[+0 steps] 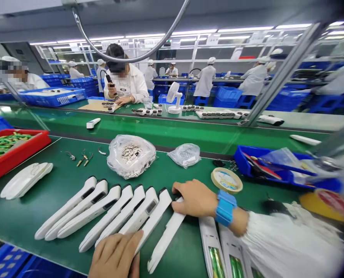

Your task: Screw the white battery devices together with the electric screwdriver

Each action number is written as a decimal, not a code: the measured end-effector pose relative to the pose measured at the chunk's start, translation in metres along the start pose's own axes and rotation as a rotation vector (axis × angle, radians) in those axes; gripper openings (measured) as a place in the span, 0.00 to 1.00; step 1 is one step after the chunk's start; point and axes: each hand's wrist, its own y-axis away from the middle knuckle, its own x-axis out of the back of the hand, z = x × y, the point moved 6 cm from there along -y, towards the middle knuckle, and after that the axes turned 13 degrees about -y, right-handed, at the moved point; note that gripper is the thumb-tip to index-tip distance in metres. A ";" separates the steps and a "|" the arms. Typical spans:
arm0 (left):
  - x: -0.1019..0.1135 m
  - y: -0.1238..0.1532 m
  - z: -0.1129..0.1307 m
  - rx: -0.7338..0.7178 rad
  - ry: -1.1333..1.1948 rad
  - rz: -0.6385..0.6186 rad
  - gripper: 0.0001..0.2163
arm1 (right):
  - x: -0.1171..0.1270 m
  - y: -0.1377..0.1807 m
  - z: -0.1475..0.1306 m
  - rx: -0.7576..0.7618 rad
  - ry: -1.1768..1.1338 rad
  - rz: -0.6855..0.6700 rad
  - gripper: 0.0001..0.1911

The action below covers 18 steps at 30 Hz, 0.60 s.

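Note:
Several white handheld thermometers (99, 208) with black tips lie slanted side by side on the green bench. My left hand (116, 253) is closed around the lower end of the row's rightmost thermometer (156, 216), its fingertips bent over the white body. Just to the right, my right hand (199, 199), with a blue wristband (225, 207) at the wrist, grips the upper end of another white thermometer (167, 239); its tip is hidden under the fingers. Below my right forearm lie white thermometer bodies (214, 247) with green batteries showing in their open compartments.
Past the row sit a bag of small white parts (131, 154), a smaller clear bag (186, 154) and a tape roll (226, 180). A red tray of batteries (18, 154) stands left, a cluttered blue bin (247, 154) right. Across the green belt (166, 133), a person (125, 81) works.

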 end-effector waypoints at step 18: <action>0.030 -0.012 0.044 -0.101 0.443 0.066 0.18 | 0.010 0.050 -0.016 0.074 -0.110 0.333 0.19</action>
